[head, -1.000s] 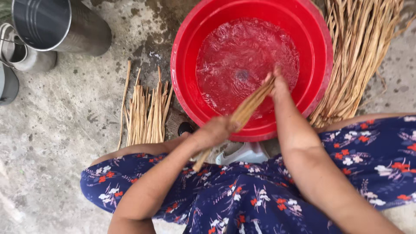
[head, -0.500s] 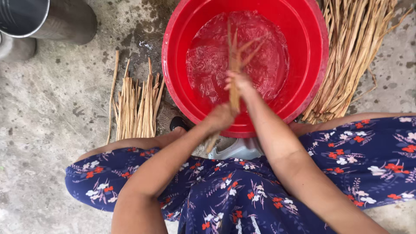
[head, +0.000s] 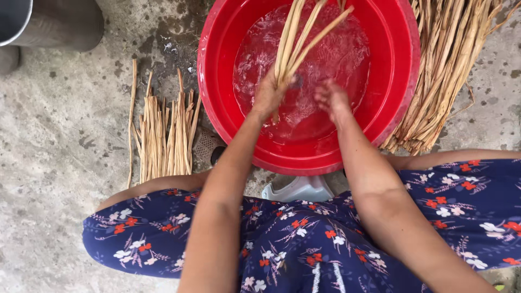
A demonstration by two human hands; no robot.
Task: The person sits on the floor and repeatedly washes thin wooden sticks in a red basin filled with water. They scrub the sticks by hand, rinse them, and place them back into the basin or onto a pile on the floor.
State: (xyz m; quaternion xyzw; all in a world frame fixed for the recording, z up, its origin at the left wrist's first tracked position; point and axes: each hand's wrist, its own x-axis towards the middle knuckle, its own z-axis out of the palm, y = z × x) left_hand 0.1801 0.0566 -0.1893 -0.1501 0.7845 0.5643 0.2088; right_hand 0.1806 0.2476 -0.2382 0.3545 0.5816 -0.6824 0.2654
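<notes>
Reeds rise from left-hand fingers over basin.

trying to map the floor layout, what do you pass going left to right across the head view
metal bucket → small pile of dry stalks → red basin, with both hands over its water → large heap of dry stalks

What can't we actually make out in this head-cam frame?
- Bundle of straw strips: top ends cut off by the upper edge.
- Right hand: motion-blurred; cannot tell whether it grips anything.
- Metal container: cropped by the top-left corner.
- Pale plastic object: mostly hidden behind the red basin and the floral garment.
</notes>
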